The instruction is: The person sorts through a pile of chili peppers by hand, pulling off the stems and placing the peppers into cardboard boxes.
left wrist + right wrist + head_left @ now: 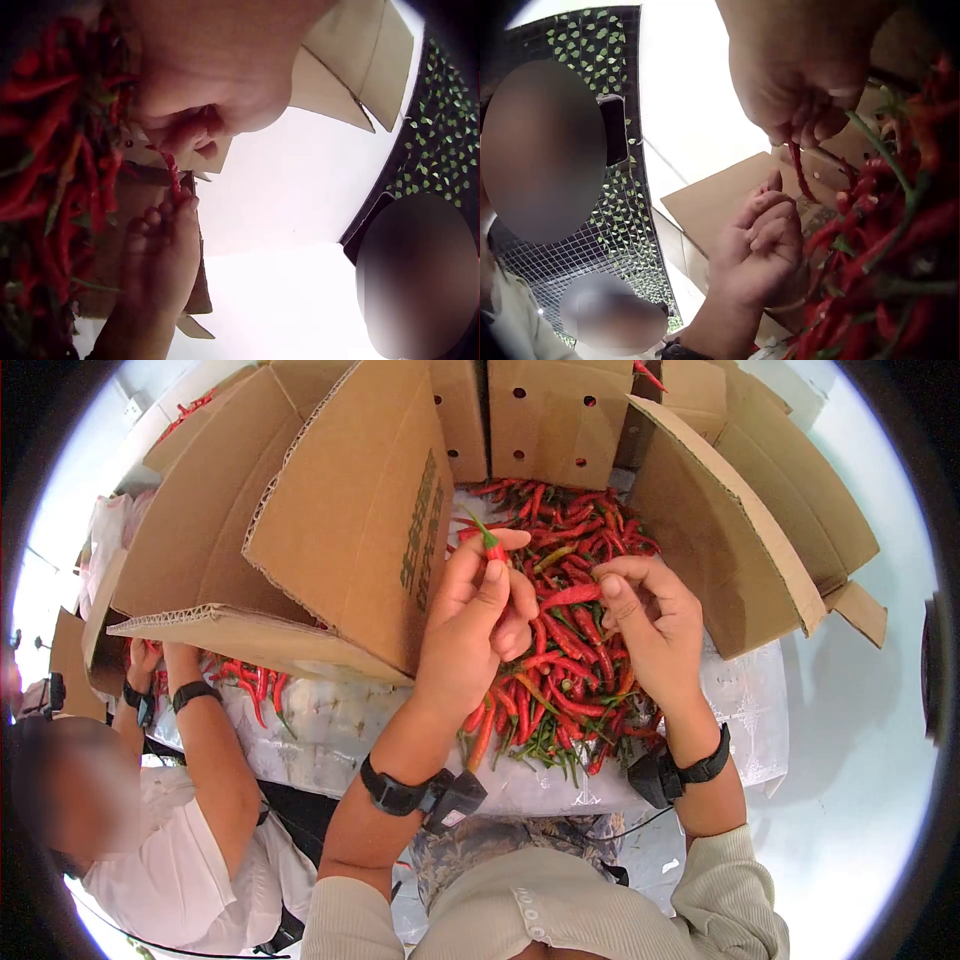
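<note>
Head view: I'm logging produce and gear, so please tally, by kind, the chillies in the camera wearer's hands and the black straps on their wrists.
Chillies: 2 (left chilli in the left hand, right chilli in the right hand)
Black straps: 2 (left strap, right strap)
Total: 4

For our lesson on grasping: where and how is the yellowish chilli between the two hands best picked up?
Probably pinch the yellowish chilli across its middle, from above: its slender body lies exposed atop the pile, while red chillies crowd its sides.
</note>
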### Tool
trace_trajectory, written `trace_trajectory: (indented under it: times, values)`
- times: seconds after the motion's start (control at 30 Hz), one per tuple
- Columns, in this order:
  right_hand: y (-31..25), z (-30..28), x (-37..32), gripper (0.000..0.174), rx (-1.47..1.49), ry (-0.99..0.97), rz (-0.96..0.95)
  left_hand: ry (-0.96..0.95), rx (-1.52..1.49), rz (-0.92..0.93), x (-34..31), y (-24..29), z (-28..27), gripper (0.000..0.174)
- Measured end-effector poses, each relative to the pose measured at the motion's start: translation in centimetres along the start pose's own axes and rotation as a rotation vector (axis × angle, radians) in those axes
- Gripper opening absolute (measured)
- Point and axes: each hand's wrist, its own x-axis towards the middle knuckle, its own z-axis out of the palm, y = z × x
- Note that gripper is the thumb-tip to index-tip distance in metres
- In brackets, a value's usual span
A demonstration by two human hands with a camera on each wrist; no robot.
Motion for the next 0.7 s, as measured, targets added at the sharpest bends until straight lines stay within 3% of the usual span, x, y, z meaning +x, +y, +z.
trace_trajectory:
  times: [0.13, 0.27, 0.33, 0.37, 0.47, 0.57, 0.7]
  values:
    - [-0.2, -0.7, 0.0, 0.013, 0.216, -0.152, 0.061, -0.02, -0.093, -0.134, -0.1, 0.4, -0.6, 0.023]
    - [-0.4, -0.7, -0.2, 0.014, 0.381, -0.318, 0.158, 0.081, 0.821, 0.224, -0.4, -0.4, 0.5, 0.022]
    - [-0.4, -0.5, -0.3, 0.014, 0.367, -0.29, 0.185, -0.014, 1.118, 0.497, -0.2, -0.5, 0.6, 0.024]
    - [-0.3, -0.4, -0.3, 0.014, 0.36, -0.277, 0.196, -0.027, 1.152, 0.521, -0.3, -0.5, 0.7, 0.028]
    - [-0.1, -0.4, -0.2, 0.016, 0.41, -0.27, 0.243, -0.038, 1.064, 0.352, -0.7, -0.8, 1.0, 0.027]
    - [0.4, 0.3, -0.3, 0.016, 0.409, -0.172, 0.084, -0.052, 1.001, 0.095, -0.9, -0.1, 1.7, 0.026]
    - [0.7, -0.5, 0.1, 0.016, 0.058, -0.267, -0.017, -0.108, 1.123, 0.191, -0.8, -0.6, 1.4, 0.025]
